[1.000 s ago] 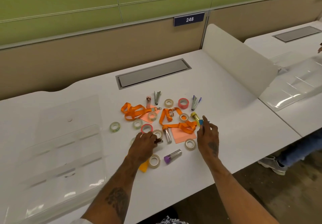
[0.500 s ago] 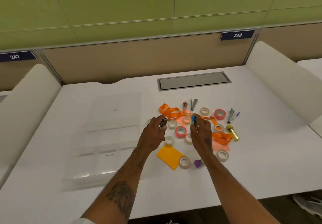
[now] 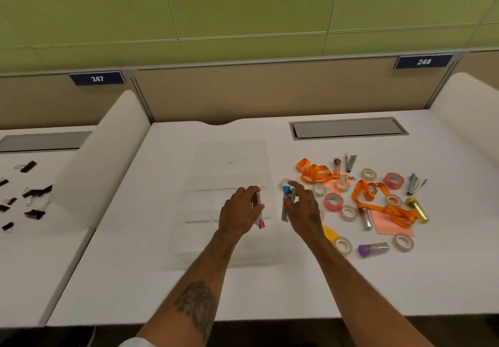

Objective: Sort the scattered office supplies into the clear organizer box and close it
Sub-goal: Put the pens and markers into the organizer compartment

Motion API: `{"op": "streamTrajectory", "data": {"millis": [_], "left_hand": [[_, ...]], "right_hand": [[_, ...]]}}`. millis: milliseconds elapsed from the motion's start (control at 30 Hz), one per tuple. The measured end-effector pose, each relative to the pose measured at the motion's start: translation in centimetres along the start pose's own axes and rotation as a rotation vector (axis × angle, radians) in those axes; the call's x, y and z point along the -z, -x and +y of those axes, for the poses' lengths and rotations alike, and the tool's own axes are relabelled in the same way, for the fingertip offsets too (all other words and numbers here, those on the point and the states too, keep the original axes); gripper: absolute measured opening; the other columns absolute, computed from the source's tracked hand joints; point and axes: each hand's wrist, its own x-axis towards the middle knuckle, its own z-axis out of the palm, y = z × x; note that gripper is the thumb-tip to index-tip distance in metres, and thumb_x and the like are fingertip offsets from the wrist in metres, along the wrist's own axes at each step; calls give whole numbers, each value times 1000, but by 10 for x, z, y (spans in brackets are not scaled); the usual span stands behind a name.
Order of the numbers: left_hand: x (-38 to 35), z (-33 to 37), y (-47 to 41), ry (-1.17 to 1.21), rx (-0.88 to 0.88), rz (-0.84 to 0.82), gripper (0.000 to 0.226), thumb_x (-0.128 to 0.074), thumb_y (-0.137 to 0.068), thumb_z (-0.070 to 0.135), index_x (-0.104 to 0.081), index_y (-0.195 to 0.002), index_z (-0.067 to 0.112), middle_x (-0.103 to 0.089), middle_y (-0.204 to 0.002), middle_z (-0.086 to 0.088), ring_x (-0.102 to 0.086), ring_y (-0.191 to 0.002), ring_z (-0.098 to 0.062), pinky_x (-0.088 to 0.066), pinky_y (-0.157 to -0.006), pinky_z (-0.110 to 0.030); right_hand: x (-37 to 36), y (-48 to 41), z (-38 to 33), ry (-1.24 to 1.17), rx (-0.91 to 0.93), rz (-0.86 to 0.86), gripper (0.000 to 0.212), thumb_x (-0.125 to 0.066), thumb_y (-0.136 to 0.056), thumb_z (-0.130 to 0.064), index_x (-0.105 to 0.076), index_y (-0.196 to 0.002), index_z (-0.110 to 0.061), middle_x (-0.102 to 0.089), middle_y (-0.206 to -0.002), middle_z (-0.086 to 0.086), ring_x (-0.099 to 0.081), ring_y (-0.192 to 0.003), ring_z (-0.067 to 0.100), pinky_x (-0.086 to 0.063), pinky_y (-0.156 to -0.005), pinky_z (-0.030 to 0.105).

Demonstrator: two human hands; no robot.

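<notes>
The clear organizer box (image 3: pixel 205 198) lies open on the white desk, its lid (image 3: pixel 229 157) flat behind it. My left hand (image 3: pixel 239 211) hovers over the box's right side, shut on a small tube with a pink cap (image 3: pixel 259 218). My right hand (image 3: pixel 302 206) sits just right of the box, shut on a silver tube with a blue cap (image 3: pixel 286 203). Scattered to the right are orange lanyards (image 3: pixel 314 172), pink tape rolls (image 3: pixel 393 180), clear tape rolls (image 3: pixel 404 241), a purple-capped tube (image 3: pixel 374 249), a yellow tube (image 3: pixel 418 207) and sticky notes (image 3: pixel 388 225).
White dividers (image 3: pixel 97 154) stand at both sides of the desk, the right one (image 3: pixel 469 103) near the pile. A grey cable hatch (image 3: pixel 348 128) is set into the desk's back. Black binder clips (image 3: pixel 33 192) lie on the neighbouring desk at left.
Both hands have lifted their tubes from the pile and carried them left toward the box. The view has swung left, bringing the neighbouring desk into sight.
</notes>
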Motion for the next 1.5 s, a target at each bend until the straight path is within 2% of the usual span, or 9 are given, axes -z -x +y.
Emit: {"op": "streamTrajectory", "data": {"millis": [133,267,433,667,933,1067,1167,1333,1500], "left_hand": [[-2,-10,11,-66,15,-48,42,-62,-90,40,-52,-128,27,-59,-117,0,-62,-100,-22,-53,-87,-36],[-10,-12,18,-118,24,-76,43,-61,-91,39,-50,-130,25,-58,-115,-1,-62,-96,-20,-49,-80,-28],[-17,-11,18,-188,74,-115,39,-61,-91,41,-52,-125,24,-58,-112,-2,-63,-89,-20,-53,-78,-30],[-13,-20,15,-240,108,-67,38,-58,-93,36,-54,-129,24,-55,-125,-1,-65,-96,-22,-50,-77,-29],[-3,-35,13,-346,14,-25,47,-51,-96,36,-45,-140,21,-39,-148,-3,-45,-129,-23,-43,-98,-37],[0,-40,12,-384,-3,-72,58,-41,-99,44,-27,-151,20,-21,-160,-6,-23,-146,-23,-27,-115,-39],[4,-48,11,-448,-56,-112,66,-31,-100,52,-11,-154,21,-5,-163,-6,-5,-150,-23,-11,-120,-43],[13,-54,10,-580,-135,-88,77,-1,-87,70,17,-150,30,24,-159,-4,19,-147,-26,7,-118,-50],[15,-50,9,-586,-181,-17,83,14,-80,75,14,-150,31,20,-159,-5,18,-147,-29,12,-115,-53]], "right_hand": [[-13,14,-11,32,8,-57,37,-57,-91,-27,-52,-128,-28,-54,-107,6,-64,-91,27,-55,-80,43],[-19,25,-15,109,65,-98,31,-59,-90,-27,-56,-121,-25,-54,-106,4,-63,-88,25,-53,-78,37],[-21,29,-14,221,131,-146,30,-61,-89,-26,-58,-118,-18,-57,-107,8,-60,-91,25,-50,-79,35],[-27,31,-16,376,113,-219,31,-56,-91,-31,-58,-118,-16,-58,-107,11,-59,-94,26,-48,-81,32],[-32,25,-22,599,128,-290,34,-48,-96,-36,-57,-124,-20,-56,-121,7,-55,-111,24,-48,-88,33],[-31,17,-20,635,174,-261,39,-46,-94,-27,-50,-132,-18,-44,-139,8,-44,-124,25,-45,-94,37],[-29,14,-16,637,208,-260,49,-45,-97,-34,-39,-144,-19,-26,-156,14,-27,-142,31,-35,-108,44],[-24,8,-7,768,261,-285,71,-18,-94,-64,7,-152,-32,21,-159,13,19,-147,32,-6,-117,56],[-16,9,1,806,254,-208,75,-1,-83,-74,19,-146,-38,24,-158,10,18,-147,33,-1,-116,59]]}}
